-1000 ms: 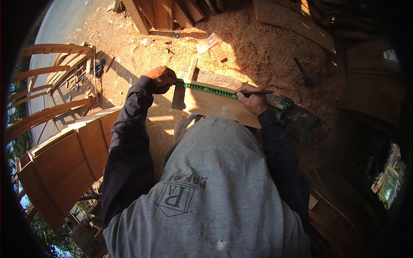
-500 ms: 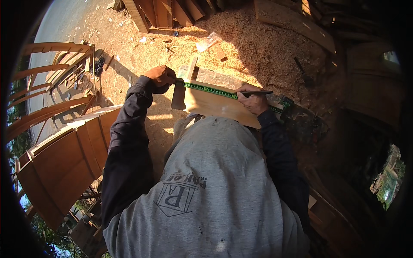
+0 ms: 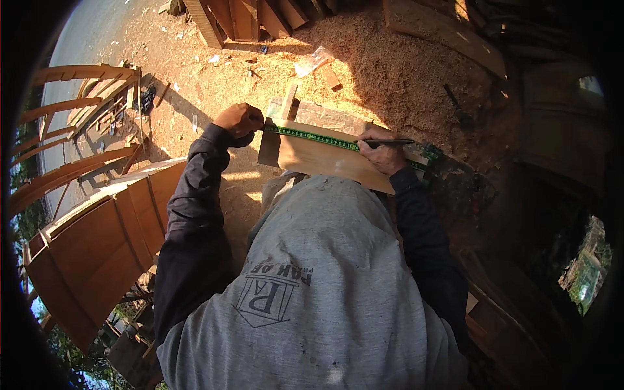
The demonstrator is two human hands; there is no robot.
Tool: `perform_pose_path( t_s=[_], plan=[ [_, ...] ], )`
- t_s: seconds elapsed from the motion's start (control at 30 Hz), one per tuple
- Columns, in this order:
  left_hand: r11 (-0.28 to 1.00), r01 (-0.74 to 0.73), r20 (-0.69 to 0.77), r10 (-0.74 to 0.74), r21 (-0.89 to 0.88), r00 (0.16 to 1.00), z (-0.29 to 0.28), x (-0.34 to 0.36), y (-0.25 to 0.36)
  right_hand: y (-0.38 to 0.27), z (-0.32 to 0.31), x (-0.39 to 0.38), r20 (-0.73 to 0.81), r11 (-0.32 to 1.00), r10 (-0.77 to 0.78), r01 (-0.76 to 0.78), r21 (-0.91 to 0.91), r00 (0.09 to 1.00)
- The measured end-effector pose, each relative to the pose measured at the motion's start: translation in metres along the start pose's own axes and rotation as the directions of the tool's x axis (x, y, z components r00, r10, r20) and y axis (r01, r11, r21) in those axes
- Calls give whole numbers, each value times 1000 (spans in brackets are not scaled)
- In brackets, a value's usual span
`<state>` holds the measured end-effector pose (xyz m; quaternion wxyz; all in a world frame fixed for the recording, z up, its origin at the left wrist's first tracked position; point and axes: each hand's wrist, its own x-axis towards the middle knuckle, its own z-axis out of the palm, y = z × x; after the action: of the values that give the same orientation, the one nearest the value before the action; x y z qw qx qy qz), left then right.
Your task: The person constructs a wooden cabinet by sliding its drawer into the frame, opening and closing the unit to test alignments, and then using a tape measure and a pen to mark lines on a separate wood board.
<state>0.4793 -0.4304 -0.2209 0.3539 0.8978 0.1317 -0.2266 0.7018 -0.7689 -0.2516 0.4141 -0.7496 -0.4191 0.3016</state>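
Note:
A light-brown wooden board (image 3: pixel 331 161) lies crosswise in front of my body, its left end in shadow. Along its far edge stretches a green tape measure (image 3: pixel 311 136). At the board's left end, my left hand (image 3: pixel 238 121) is closed, with its fingertips on the end of the tape. My right hand (image 3: pixel 383 156) rests over the right part of the board and the tape. Between its fingers is a dark pencil (image 3: pixel 396 141), pointing right and lying nearly level. Beyond my right hand the tape continues into shadow.
Under the board is a worn wooden block (image 3: pixel 331 119) with a narrow wood strip (image 3: pixel 290 102) by it. Sawdust (image 3: pixel 279 71) covers the ground. A curved wooden piece (image 3: pixel 97 253) stands at left, and planks (image 3: pixel 244 21) lean at the far side. A plastic bag (image 3: pixel 313 61) lies beyond.
My left hand has shifted slightly left and nearer, along with the tape's end. My right hand, the pencil and the board stay nearly where they were.

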Motion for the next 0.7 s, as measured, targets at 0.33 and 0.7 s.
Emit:
perform_pose_path(
  t_s=[0.33,0.7],
  plan=[
    [999,30,-21,-30,-18,999,0,5,-5,1,1,1,-4,1000,-30,30,5,1000],
    [999,-14,-16,14,37,1000,0,4,-5,1,6,-4,-19,998,14,-13,67,1000]
  ],
)
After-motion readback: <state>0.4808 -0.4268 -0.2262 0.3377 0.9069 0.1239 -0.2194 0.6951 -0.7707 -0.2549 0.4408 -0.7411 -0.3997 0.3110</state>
